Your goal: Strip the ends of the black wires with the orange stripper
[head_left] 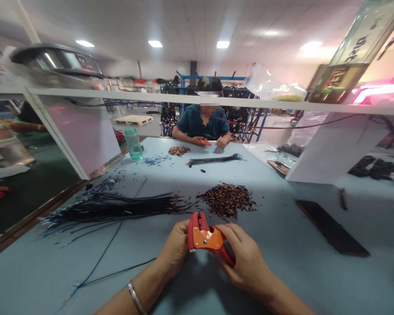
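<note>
While the right hand (246,258) wraps around the handles of a red and orange hand tool (207,239), the left hand (175,247) curls against the left side of the tool's head; its fingertips are hidden, so I cannot tell how tightly they close or whether they grip anything. The tool is held over the near middle of the table (282,280). A loose black wire (118,271) runs across the tabletop to the left forearm, which wears a silver bangle (136,298). To the left lies a bundle of black wires (128,208), blue at its left ends and coppery at its right. Just beyond the tool sits a pile of short coppery and dark pieces (228,199). Across the table, a co-worker (195,122) sits near a smaller wire bundle (213,160) and a translucent green bottle (133,144)
</note>
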`<state>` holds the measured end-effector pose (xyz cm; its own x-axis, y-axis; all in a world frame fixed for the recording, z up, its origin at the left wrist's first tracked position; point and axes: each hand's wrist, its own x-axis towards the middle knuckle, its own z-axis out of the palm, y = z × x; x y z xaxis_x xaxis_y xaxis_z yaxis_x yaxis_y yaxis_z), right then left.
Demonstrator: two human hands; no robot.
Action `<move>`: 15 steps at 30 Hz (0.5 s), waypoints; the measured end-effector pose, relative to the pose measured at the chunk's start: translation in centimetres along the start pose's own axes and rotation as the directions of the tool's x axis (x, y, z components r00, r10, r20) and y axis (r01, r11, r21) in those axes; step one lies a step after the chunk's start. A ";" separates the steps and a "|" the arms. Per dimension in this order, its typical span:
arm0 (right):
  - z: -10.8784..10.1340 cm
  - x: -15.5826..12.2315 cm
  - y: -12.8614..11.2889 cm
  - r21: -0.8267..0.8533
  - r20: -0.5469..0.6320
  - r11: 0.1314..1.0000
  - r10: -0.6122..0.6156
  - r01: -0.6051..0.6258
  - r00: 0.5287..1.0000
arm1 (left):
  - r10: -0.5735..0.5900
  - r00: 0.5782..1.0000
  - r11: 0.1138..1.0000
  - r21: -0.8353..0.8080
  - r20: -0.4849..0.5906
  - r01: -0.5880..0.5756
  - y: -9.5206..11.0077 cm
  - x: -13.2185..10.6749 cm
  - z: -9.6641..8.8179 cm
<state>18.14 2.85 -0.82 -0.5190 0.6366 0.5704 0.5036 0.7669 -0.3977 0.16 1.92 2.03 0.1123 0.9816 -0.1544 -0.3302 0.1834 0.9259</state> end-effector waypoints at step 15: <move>0.1 0.0 0.4 -0.024 0.036 0.999 0.033 -0.032 0.999 | 0.085 0.995 0.991 0.098 0.055 -0.090 0.3 -0.2 0.6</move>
<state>18.32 3.19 -1.06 -0.5267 0.6639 0.5309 0.5364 0.7440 -0.3983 0.61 1.79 2.54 0.1349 0.9892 -0.0564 -0.2459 0.0886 0.9652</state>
